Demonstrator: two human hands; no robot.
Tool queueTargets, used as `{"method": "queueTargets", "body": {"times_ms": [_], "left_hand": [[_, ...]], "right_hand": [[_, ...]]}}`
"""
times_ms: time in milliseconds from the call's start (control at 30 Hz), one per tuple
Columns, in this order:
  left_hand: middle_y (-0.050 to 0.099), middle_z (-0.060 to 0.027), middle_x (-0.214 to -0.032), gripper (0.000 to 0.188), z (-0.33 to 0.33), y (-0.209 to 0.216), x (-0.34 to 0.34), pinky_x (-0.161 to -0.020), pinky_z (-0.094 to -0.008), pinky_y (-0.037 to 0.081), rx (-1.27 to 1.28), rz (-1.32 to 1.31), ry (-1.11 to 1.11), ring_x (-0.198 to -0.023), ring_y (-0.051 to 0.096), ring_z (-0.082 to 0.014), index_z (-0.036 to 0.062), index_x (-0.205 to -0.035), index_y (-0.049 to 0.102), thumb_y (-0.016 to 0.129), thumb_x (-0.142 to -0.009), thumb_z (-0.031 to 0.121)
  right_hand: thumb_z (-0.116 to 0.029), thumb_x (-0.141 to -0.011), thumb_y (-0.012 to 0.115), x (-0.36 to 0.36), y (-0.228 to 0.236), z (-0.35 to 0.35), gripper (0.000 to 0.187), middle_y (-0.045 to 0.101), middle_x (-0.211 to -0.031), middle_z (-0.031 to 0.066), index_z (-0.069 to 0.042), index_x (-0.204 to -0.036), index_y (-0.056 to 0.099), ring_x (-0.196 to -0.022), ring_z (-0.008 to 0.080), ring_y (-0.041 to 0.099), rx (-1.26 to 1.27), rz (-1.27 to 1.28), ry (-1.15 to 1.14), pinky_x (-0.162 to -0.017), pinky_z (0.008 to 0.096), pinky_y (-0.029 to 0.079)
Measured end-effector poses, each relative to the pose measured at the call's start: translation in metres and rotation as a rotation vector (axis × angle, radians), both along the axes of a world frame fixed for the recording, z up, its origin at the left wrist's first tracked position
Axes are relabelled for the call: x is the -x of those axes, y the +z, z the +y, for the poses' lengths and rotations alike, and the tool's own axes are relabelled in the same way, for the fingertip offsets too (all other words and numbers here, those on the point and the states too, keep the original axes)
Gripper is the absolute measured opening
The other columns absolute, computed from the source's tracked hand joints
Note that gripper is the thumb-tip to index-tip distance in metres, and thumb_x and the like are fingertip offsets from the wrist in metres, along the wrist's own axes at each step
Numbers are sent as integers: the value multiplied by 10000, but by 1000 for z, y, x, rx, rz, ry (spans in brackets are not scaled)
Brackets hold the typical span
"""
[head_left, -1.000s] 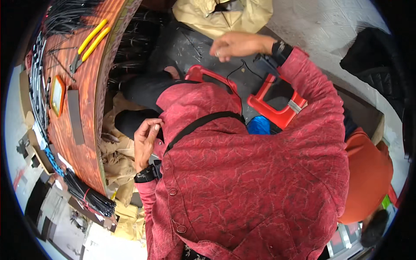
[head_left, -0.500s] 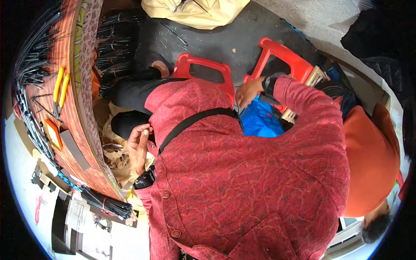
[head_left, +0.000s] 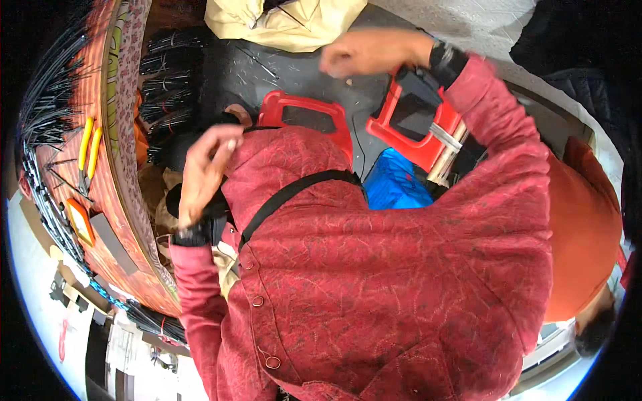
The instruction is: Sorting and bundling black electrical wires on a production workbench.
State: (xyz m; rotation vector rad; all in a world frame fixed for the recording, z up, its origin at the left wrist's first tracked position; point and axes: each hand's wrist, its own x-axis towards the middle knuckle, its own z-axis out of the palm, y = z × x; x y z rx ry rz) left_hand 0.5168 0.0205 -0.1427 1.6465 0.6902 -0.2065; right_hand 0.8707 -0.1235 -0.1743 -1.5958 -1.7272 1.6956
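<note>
My left hand [head_left: 204, 170], with a black band on its wrist, is raised at the left front of my red patterned shirt [head_left: 374, 267]. Its fingers are loosely bent, with a gap to the thumb, and I see nothing between them. Out over the dark floor mat, beside the red plastic stools, my right hand [head_left: 374, 52] reaches leftward. Motion smears its fingers, so whether it holds anything is unclear. Below that arm lies a blue plastic bag [head_left: 396, 182]. A black strap [head_left: 294, 190] crosses my shirt.
A wood-patterned table [head_left: 110, 220] at left bears yellow-handled pliers [head_left: 88, 157], an orange-framed object [head_left: 80, 222] and thin black strands. Bundled black strands [head_left: 167, 83] lie beyond it. Ahead are a yellow sheet [head_left: 287, 27] and red stools [head_left: 304, 107]. A person in orange [head_left: 582, 240] is at right.
My right hand has swung up and away from beside the blue bag to above the floor mat. My left hand has risen and shifted slightly left.
</note>
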Motion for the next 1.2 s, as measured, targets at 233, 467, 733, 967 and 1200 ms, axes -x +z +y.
{"method": "queueTargets", "body": {"times_ms": [233, 467, 733, 967, 1200], "left_hand": [[541, -69, -1345, 561, -35, -2, -122, -954, -324, 455, 1, -375, 21, -1146, 526, -175, 78, -1453, 397, 622, -939, 99], [642, -39, -1100, 361, -54, -40, -137, -906, -288, 472, 164, -342, -412, -992, 580, -140, 44, -1296, 533, 612, -955, 129], [664, -36, -931, 195, -36, -56, -81, -845, -269, 501, 449, -242, -369, -893, 600, -107, 19, -1091, 612, 535, -1015, 182], [684, -122, -992, 267, -12, 50, -74, -787, -312, 585, 1270, -537, 141, -923, 670, -190, 15, -1150, 578, 478, -1049, 241], [657, -120, -996, 290, -6, 63, -34, -751, -297, 608, 1679, -523, 522, -833, 669, -188, -23, -1189, 540, 436, -1060, 215]], "right_hand": [[-260, -964, 508, 28, 199, 100, 374, 662, -981, 163, 71, -1041, 663, -840, 216, 617, -312, 39, 160, -803, 358, 527], [-330, -955, 542, 14, 242, 109, 416, 688, -965, 120, 39, -1113, 654, -854, 189, 646, -376, -131, 128, -836, 333, 515], [-422, -943, 588, 12, 247, 125, 499, 722, -942, 62, -3, -1209, 641, -872, 153, 684, -462, -300, 76, -879, 299, 500], [-250, -987, 550, 34, 107, 57, 348, 670, -1030, 91, 16, -1206, 603, -998, 173, 625, -60, 107, 127, -896, 317, 499], [-175, -975, 581, 68, 66, -11, 308, 678, -1096, 90, 15, -1215, 620, -994, 172, 640, 300, 863, -485, -915, 309, 498]]}}
